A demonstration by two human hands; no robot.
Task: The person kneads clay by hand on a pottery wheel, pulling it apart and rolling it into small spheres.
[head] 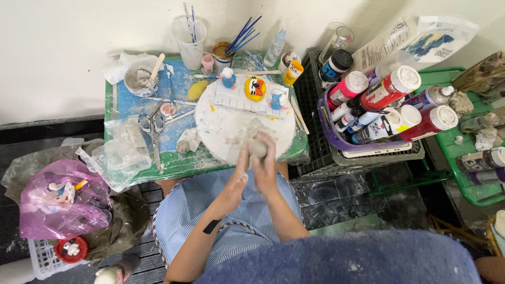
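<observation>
Fingers of both hands clasped around a grey lump of clay [257, 147], left hand [238, 176] cupping from one side, right hand [267, 167] pressed against the other, held just above the near edge of the round white board [226, 129]. Could slip from the dusty grip and drop onto the striped apron [184, 210], judging by how far over the edge it sits; could also crack if squeezed unevenly. Behind, a white paint palette [236, 100] carrying small painted figures. At the back, a clear cup [190, 44] with two thin brushes, a small pot [223, 54] bristling with blue-handled brushes, and a bowl [139, 79] of pale paste with a wooden stick. To the right, a purple basket [336, 139] packed with lying paint bottles, red and white among them.
</observation>
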